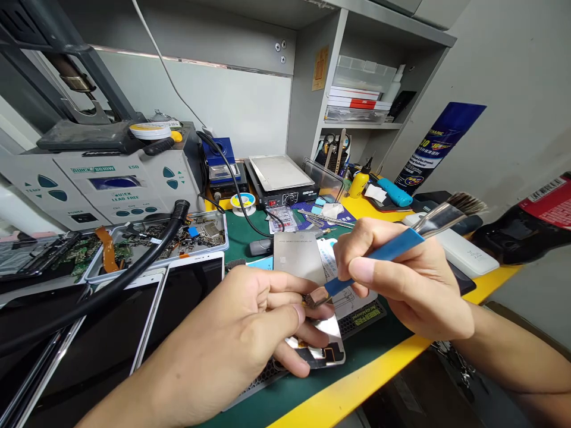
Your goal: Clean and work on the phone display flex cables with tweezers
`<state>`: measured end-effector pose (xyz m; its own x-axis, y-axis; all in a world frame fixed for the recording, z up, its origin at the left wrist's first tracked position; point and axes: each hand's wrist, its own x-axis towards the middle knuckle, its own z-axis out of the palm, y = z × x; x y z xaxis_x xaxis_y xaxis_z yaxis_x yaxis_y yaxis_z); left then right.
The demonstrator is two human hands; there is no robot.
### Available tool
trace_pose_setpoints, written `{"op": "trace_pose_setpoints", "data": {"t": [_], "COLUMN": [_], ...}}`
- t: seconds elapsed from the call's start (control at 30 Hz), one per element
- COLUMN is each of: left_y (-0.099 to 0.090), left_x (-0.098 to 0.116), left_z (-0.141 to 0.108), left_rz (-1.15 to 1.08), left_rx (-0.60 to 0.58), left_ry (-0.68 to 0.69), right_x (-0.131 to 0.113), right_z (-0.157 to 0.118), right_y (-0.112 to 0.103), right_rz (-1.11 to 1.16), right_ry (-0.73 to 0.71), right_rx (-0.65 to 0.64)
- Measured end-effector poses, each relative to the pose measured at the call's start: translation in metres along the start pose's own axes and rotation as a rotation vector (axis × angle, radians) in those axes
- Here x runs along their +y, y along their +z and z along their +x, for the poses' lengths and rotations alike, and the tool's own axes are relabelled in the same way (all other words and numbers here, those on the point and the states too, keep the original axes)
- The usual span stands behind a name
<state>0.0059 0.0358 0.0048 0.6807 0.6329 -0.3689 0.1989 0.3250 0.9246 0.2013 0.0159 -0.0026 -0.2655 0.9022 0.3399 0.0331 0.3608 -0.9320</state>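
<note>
My right hand (pixel 401 279) grips a double-ended brush with a blue handle (pixel 395 245). Its wide bristles point up and to the right; its small copper-coloured end reaches down to my left fingertips. My left hand (pixel 250 327) is closed, thumb against fingers, around something small that the fingers and brush tip mostly hide. Just below the left fingers lies a phone part with a shiny metal face (pixel 332 330), partly covered by the hand. Behind the hands a flat grey metal plate (pixel 297 252) rests on the perforated work pad (pixel 370 315).
At left stand a hot-air station (pixel 116 184) and a tray of circuit boards (pixel 225 235), with a black hose (pixel 134 270) crossing over phone screens (pixel 187 309). A heating plate (pixel 285 178) sits at the back. At right are a blue spray can (pixel 439 148) and a dark bottle (pixel 513 229).
</note>
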Motion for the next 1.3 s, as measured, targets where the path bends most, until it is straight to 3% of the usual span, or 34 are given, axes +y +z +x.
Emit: {"op": "trace_pose_setpoints", "data": {"t": [1.3], "left_y": [-0.001], "left_x": [-0.0041], "left_z": [0.0003], "left_rz": [0.003], "left_rx": [-0.011], "left_ry": [0.037], "right_x": [0.0014], "right_z": [-0.0018], "right_y": [-0.0037], "right_rz": [-0.058], "right_ry": [-0.098], "right_rx": [-0.046]}}
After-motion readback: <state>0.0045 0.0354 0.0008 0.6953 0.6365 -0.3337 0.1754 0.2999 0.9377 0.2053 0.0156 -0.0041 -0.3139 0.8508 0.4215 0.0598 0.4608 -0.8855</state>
